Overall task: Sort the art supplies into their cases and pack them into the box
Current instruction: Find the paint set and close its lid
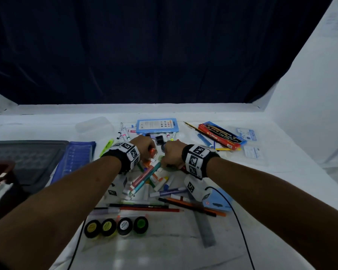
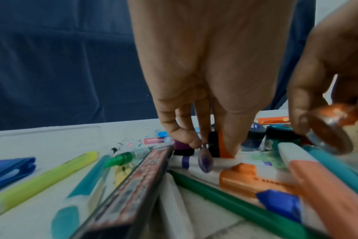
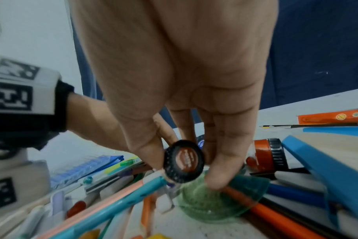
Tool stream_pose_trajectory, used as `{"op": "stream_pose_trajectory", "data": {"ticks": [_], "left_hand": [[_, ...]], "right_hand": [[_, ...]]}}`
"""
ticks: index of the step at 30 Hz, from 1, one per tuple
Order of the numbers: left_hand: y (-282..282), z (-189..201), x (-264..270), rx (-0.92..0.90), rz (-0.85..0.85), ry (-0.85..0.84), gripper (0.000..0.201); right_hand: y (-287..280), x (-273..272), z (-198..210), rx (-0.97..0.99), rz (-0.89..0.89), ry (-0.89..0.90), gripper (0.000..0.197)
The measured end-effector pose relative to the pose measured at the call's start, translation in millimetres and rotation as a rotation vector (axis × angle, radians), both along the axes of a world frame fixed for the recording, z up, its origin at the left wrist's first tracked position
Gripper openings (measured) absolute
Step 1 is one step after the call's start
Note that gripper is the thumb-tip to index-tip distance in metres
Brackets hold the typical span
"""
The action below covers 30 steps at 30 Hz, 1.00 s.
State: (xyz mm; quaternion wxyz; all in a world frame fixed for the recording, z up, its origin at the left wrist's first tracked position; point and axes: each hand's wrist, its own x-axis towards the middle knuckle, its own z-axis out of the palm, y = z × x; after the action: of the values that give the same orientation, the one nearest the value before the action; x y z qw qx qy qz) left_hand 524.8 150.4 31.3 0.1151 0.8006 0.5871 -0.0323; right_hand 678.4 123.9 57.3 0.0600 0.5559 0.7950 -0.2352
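Observation:
Both hands meet over a heap of markers and highlighters (image 1: 150, 178) at the table's middle. My left hand (image 1: 144, 148) reaches down, and its thumb and fingers (image 2: 231, 139) pinch an orange paint pot (image 2: 222, 145) with a black lid that lies on its side on the heap. My right hand (image 3: 184, 171) holds a small brown-orange paint pot (image 3: 183, 163) by its black lid, just above a green see-through protractor (image 3: 215, 205). The same pot (image 2: 329, 129) shows at the right of the left wrist view. A dark grey box (image 1: 27, 158) stands at the far left.
A blue case (image 1: 74, 160) lies beside the box and a clear case (image 1: 94, 124) behind it. A blue marker pack (image 1: 157, 125) and a red pencil box (image 1: 220, 137) lie at the back. Several paint pots (image 1: 116, 227), pencils (image 1: 144, 208) and a ruler (image 1: 207, 230) lie near me.

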Motion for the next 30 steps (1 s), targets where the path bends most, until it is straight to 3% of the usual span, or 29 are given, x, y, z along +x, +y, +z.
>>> {"op": "stream_pose_trajectory", "data": {"ticks": [5, 11, 17, 24, 30], "left_hand": [[6.8, 2.8, 0.3, 0.033, 0.012, -0.048, 0.011], [-4.5, 19.7, 1.3, 0.078, 0.008, -0.195, 0.026], [-44.5, 34.2, -5.3, 0.086, -0.067, -0.300, 0.031], [-107.6, 27.9, -11.6, 0.047, -0.121, -0.293, 0.049], [-143.3, 15.1, -10.3, 0.006, -0.207, -0.329, 0.037]], "right_hand": [[-0.7, 14.2, 11.1, 0.059, -0.063, 0.179, 0.025], [-6.4, 29.9, 9.3, 0.152, -0.107, 0.230, 0.029], [-30.7, 39.5, 8.7, 0.205, -0.175, 0.336, 0.021], [-86.4, 41.5, -3.3, 0.256, -0.104, 0.327, 0.027], [-131.9, 46.6, -18.8, 0.232, -0.132, 0.245, 0.037]]}}
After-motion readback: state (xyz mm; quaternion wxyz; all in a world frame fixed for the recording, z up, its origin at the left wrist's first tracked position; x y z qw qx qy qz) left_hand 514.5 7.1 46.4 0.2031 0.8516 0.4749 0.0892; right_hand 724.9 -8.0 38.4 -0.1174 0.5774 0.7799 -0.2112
